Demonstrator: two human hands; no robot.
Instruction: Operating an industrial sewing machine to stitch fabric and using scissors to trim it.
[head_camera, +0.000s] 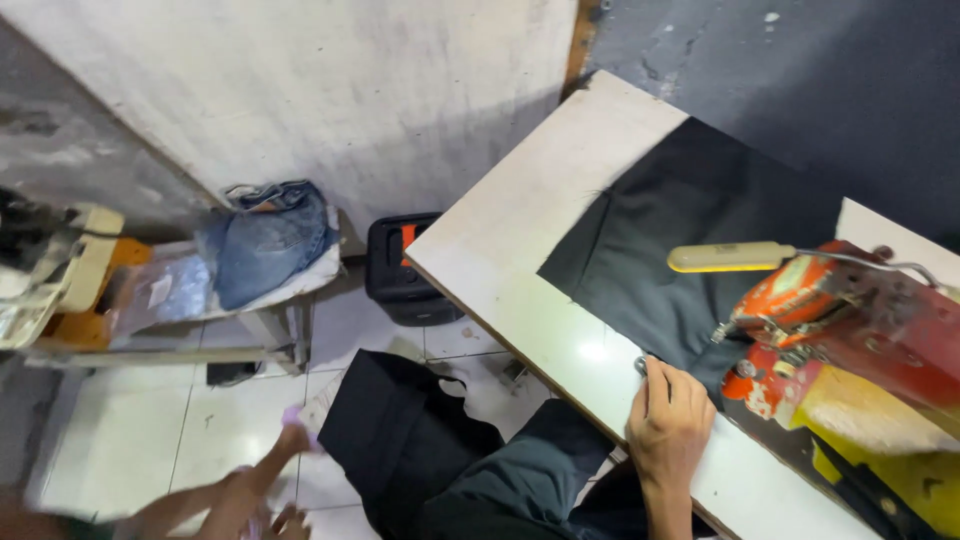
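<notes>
Right hand lies flat, fingers together, on black fabric beside the orange sewing machine. Left hand blurred near the floor, grip unclear. Jeans on a bench.

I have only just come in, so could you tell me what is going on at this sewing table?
A person sits at a white table with an orange sewing machine. Their right hand rests flat on black fabric spread beside the machine's needle end. Their left hand, blurred, reaches down towards the tiled floor, near a black cloth pile. Whether it holds anything is unclear. Folded jeans lie on a low stand by the wall.
</notes>
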